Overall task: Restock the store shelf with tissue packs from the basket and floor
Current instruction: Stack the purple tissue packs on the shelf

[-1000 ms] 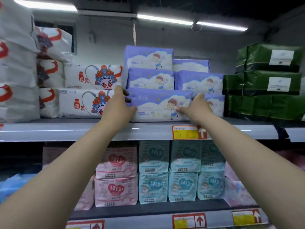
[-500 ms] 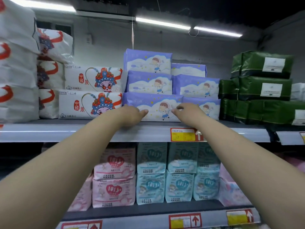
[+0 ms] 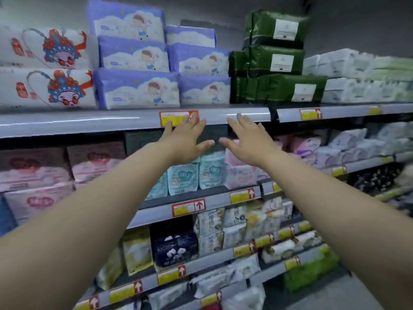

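Purple tissue packs with a cartoon child are stacked on the top shelf [image 3: 67, 121]. The lowest front pack [image 3: 136, 89] lies flat at the shelf's edge, with more purple packs [image 3: 134, 54] piled above and to its right. My left hand [image 3: 186, 139] hangs below the shelf edge with fingers spread, holding nothing. My right hand [image 3: 248, 139] is beside it, also spread and empty. Both hands are apart from the packs. No basket or floor is in view.
White packs with a red and blue mask print [image 3: 49, 88] lie left of the purple ones. Dark green packs [image 3: 277, 88] and white packs [image 3: 357, 86] lie to the right. Lower shelves hold pink [image 3: 35, 173], teal [image 3: 196, 173] and mixed packs.
Both hands have let go of the bottom purple pack and dropped below the shelf edge with fingers spread. The view has tilted down and to the right.
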